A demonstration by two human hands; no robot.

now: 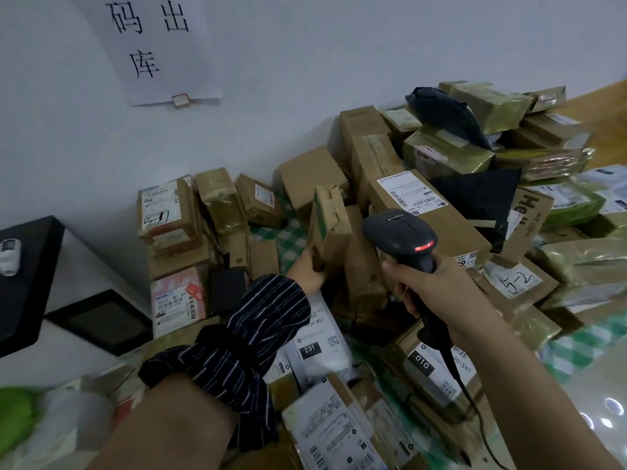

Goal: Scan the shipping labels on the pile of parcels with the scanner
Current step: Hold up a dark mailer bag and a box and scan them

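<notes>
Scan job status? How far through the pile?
Done: cannot tell; no separate scanned stack shows. In hand: left hand holds a small box upright; right hand holds the scanner beside it, red light on. Left: apparently most of the pile along the wall, many labels facing up.

The left hand (307,271) has fingertips hidden behind a small box (330,222). At nine o'clock, a black device (30,293) is cut off. Print on the label (403,193) is unreadably blurred.
</notes>
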